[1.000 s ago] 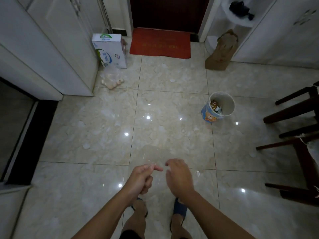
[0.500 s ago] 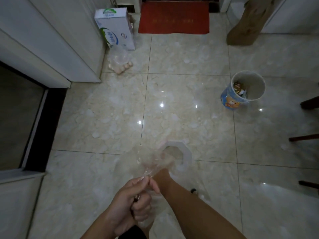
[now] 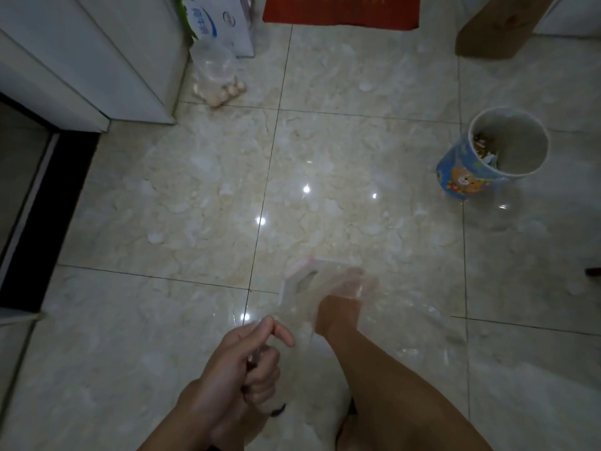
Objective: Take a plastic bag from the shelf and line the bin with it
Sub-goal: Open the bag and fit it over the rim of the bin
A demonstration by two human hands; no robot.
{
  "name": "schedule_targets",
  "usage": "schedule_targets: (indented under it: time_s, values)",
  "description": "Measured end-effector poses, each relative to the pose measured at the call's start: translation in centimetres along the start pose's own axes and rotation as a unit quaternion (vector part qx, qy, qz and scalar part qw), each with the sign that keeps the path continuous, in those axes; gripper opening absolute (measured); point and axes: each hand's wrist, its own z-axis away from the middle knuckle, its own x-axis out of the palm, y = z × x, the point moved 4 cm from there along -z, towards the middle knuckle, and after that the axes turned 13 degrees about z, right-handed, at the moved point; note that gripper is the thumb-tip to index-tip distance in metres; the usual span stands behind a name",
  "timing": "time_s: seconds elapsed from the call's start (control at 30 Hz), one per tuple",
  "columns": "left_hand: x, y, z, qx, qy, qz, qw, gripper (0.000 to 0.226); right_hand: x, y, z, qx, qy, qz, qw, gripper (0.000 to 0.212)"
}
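Left hand (image 3: 242, 362) clenched on the mouth of the clear plastic bag (image 3: 325, 288), which I see stretched ahead of its fingers. Right hand (image 3: 349, 283) is pushed inside the bag, blurred, so finger state I cannot tell. Bin (image 3: 494, 153) stands well beyond those fingers, right.

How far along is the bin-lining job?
Done: the clear plastic bag is off the shelf and in hand. In hand: the left hand keeps a closed grip on its edge while the right hand is pushed inside, opening it. Left: the blue bin stands unlined across the floor, with some scraps inside.
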Motion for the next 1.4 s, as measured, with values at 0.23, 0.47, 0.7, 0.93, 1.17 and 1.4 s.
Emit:
schedule_targets:
  time_s: [0.23,0.47,0.7,0.93,1.17,1.4]
  values:
    - [-3.5,-0.9,-5.8,0.099,0.007,-0.159,0.982,0.032,7.7,-3.8,-6.6,-0.192,-0.030,0.072,0.978,0.127]
    - [-8.2,-2.0,-10.3,0.122,0.156,-0.197,0.960,0.018,10.8,-4.8,-12.0,-0.179,-0.004,0.149,0.973,0.139]
    - [-8.8,-4.3,-14.1,0.446,0.197,-0.510,0.708,0.052,15.0,-5.7,-17.8,-0.207,-0.040,0.004,0.977,0.119]
    - [-8.4,-10.5,-20.0,0.275,-0.045,-0.854,0.439,0.024,15.4,-6.2,-19.1,-0.237,-0.017,-0.130,0.963,0.039]
    - [-11.3,-8.2,-20.8,0.184,-0.014,-0.873,0.452,0.067,11.3,-5.2,-14.7,-0.280,-0.132,0.072,0.948,0.047]
    - [-9.6,-9.5,-18.7,0.151,-0.137,-0.837,0.507,0.059,7.2,-0.8,-8.3,-0.279,-0.151,0.106,0.942,0.019]
